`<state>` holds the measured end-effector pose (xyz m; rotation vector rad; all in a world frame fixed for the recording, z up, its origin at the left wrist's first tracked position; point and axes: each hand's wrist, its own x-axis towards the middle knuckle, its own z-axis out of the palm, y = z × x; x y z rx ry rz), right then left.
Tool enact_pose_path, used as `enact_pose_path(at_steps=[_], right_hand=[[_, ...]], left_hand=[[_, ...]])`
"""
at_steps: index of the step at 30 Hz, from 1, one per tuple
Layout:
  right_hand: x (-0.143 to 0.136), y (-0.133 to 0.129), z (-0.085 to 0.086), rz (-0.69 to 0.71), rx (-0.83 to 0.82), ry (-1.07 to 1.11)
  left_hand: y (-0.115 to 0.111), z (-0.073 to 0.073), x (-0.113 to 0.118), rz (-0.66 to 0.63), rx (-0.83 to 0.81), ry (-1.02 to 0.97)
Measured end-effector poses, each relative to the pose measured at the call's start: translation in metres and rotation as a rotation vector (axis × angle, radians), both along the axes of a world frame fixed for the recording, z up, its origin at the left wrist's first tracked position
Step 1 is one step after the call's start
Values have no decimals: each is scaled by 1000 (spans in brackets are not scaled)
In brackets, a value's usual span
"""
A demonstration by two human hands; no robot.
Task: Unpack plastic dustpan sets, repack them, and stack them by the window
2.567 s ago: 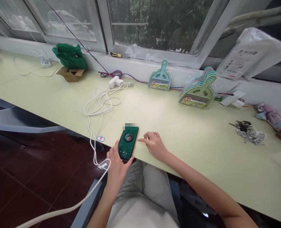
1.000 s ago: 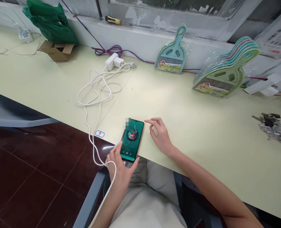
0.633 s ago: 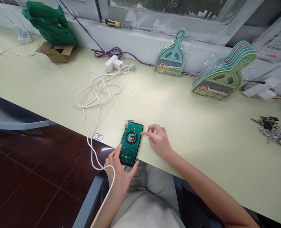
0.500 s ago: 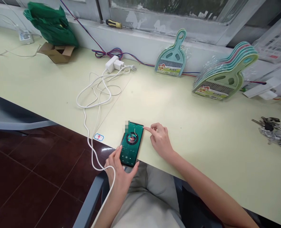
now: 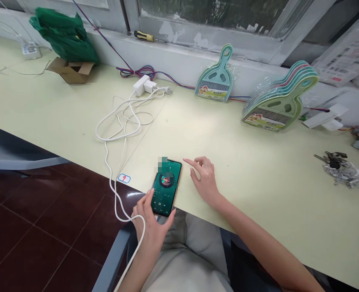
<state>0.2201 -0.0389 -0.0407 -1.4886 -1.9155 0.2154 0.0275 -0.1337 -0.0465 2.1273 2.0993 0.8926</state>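
Observation:
A smartphone with a green music-player screen lies at the near edge of the table, its lower end over my lap. My left hand grips its lower part, fingers on the left side and thumb at the bottom right corner. A white cable runs over my left wrist. To the right of the phone, my right hand holds nothing. Its index finger points at the phone's upper right corner, just apart from it, while the other fingers are loosely curled.
Beyond the phone lie white chargers with looped cable. Packaged dustpan-and-brush sets lean along the wall, several stacked at right. A cardboard box, a green bag, a screwdriver and keys are also around.
My right index fingertip has come slightly away from the phone's upper right edge. The left hand keeps its grip. The whole view has shifted a little.

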Motion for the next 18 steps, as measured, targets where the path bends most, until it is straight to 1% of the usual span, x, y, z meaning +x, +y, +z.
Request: enact_pose_path(at_steps=[2, 6, 16, 18], right_hand=[[2, 0, 1, -40, 23, 71], [4, 2, 1, -65, 33, 157], [21, 7, 5, -102, 3, 225], [22, 7, 5, -98, -4, 234]], left_hand=[[-1, -1, 0, 4, 6, 15], [-2, -2, 0, 24, 12, 42], [10, 0, -1, 52, 13, 25], [10, 0, -4, 36, -2, 5]])
